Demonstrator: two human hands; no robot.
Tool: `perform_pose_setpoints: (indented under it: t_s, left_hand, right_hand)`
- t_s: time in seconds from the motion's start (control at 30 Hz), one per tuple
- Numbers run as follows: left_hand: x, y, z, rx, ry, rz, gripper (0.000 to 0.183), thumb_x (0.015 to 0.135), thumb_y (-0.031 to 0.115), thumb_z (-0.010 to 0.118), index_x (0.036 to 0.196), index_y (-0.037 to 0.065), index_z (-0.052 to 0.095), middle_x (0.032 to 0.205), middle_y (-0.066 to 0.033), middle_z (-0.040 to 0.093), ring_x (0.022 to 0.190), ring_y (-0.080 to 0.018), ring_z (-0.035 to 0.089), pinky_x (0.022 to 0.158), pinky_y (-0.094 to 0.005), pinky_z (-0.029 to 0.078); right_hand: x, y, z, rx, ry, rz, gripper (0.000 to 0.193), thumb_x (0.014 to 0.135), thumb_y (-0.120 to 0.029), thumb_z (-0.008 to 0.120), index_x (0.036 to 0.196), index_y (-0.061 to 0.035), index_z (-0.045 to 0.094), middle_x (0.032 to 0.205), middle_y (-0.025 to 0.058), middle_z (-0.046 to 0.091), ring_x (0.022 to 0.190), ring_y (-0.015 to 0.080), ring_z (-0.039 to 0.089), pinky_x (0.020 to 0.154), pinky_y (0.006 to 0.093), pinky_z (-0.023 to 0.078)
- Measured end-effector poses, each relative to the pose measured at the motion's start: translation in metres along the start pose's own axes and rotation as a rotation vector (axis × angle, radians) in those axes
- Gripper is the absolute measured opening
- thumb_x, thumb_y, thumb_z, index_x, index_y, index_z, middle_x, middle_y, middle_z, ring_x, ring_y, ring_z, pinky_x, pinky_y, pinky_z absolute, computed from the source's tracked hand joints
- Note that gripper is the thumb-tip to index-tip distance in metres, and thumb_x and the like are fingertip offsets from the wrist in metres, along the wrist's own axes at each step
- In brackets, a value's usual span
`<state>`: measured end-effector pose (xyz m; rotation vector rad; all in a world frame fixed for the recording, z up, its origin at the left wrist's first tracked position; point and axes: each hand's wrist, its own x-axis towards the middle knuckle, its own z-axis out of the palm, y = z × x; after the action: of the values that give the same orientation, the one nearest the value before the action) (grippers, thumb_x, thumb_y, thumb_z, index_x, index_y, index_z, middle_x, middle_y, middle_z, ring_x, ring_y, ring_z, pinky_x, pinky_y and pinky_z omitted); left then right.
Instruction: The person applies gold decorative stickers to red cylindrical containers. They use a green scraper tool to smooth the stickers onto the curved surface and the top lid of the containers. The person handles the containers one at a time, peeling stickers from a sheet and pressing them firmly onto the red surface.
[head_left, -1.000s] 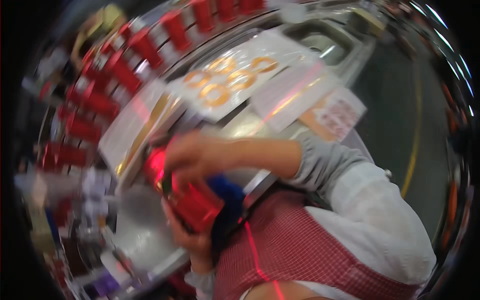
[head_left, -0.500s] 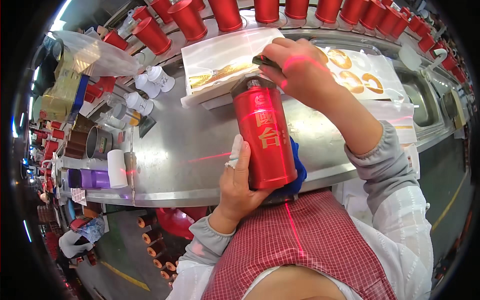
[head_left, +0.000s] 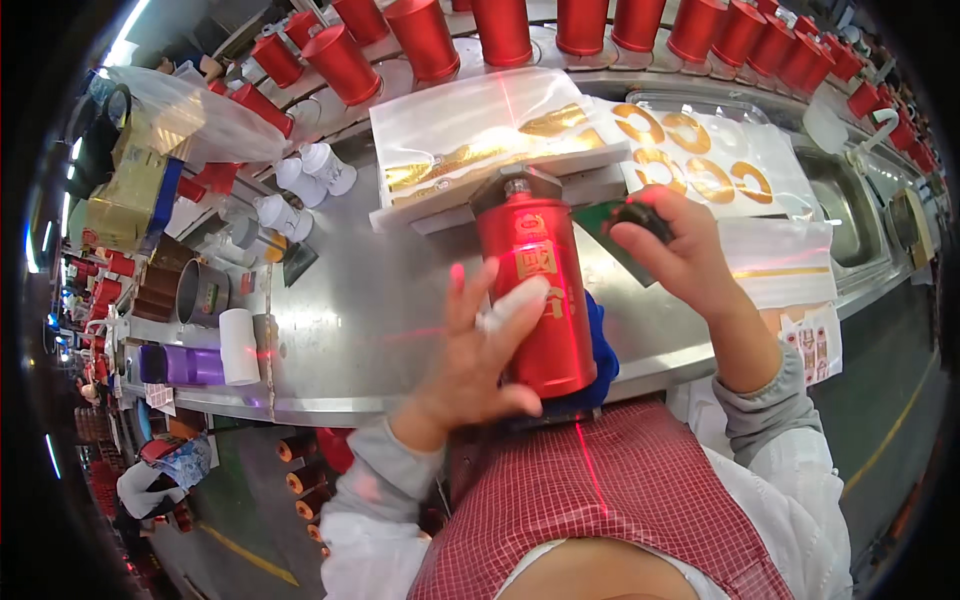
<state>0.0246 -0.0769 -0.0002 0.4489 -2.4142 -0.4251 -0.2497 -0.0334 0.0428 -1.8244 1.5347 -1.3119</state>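
A red bottle (head_left: 545, 345) with gold lettering lies in front of me, its neck pointing away into a dark angular holder (head_left: 490, 190). Blue cloth (head_left: 602, 345) shows beneath its near right side. Over the bottle's left side spreads my left hand (head_left: 475, 350), open and slightly blurred, with a white wrap on a finger; whether it touches the bottle I cannot tell. My right hand (head_left: 685, 245) is closed around the dark handle of a scraper (head_left: 645, 218), whose flat green blade points left, beside the bottle's upper right.
Sheets of gold foil decals (head_left: 470, 150) lie beyond the bottle, with ring-shaped gold decals (head_left: 685, 130) to their right. Red bottles (head_left: 500, 35) line the far conveyor. A sink (head_left: 845, 200) is at right; white caps (head_left: 325, 170) and a paper roll (head_left: 237, 345) stand left.
My right hand has drawn back from the bottle's neck toward the right with the scraper. My left hand has let go of the bottle's side and opened over it. The conveyor bottles have shifted.
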Motion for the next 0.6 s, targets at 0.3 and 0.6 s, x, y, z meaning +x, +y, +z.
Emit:
perform_pose_setpoints:
  t_s: [0.3,0.6]
  left_hand:
    - [0.037,-0.026,-0.008,-0.012,-0.019,0.135,0.061,0.095,0.059,0.035,0.129,0.013,0.059,0.123,-0.0101,0.062,0.133,-0.0300,0.041,0.116,-0.0495,0.013]
    - [-0.042,0.024,0.029,-0.241,0.063,-0.287,0.103,0.082,0.050,0.067,0.149,-0.006,0.013,0.149,-0.0331,0.023,0.140,-0.0453,0.026,0.115,-0.0530,0.013]
  right_hand:
    - [0.012,-0.029,-0.009,-0.075,-0.293,-0.150,0.019,0.081,-0.010,0.073,0.096,-0.0040,0.063,0.078,0.0089,0.061,0.068,0.0181,0.060,0.060,0.0282,0.046]
    - [-0.031,-0.014,0.012,0.151,-0.469,-0.271,0.022,0.074,-0.015,0.076,0.092,-0.0074,0.067,0.088,0.0058,0.061,0.076,0.0228,0.059,0.070,0.0343,0.045]
